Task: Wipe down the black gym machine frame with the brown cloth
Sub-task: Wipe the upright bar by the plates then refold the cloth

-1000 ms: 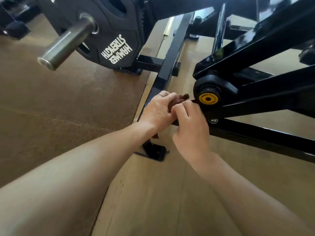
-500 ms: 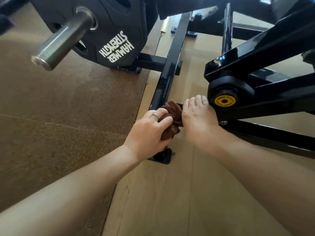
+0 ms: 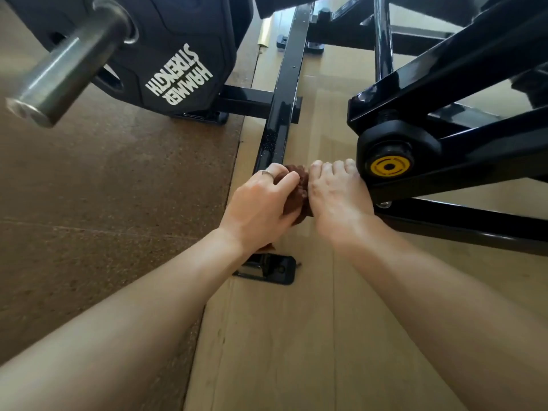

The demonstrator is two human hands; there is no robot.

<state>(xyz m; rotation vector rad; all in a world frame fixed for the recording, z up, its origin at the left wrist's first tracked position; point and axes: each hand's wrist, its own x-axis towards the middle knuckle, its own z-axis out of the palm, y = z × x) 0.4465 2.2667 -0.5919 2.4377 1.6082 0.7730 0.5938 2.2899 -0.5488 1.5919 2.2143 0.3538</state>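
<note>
The brown cloth [image 3: 298, 188] is bunched between both hands, low on the black gym machine frame [image 3: 283, 93], whose floor bar runs away from me. My left hand [image 3: 261, 203], a ring on one finger, is closed over the cloth from the left. My right hand [image 3: 335, 194] presses against the cloth's right side, fingers extended toward a black pivot housing with a yellow cap [image 3: 388, 167]. Most of the cloth is hidden by my hands. The frame's foot plate [image 3: 271, 271] shows under my left wrist.
A black Hammer Strength weight plate [image 3: 178, 60] hangs on a steel sleeve [image 3: 68, 66] at the upper left. Black diagonal arms [image 3: 462, 63] and a low crossbar [image 3: 474, 226] fill the right. Brown rubber flooring [image 3: 103, 203] meets light wood floor [image 3: 281, 336].
Both hands slid down and toward me along the bar with the cloth, away from the pivot, then held nearly still. The view moved closer.
</note>
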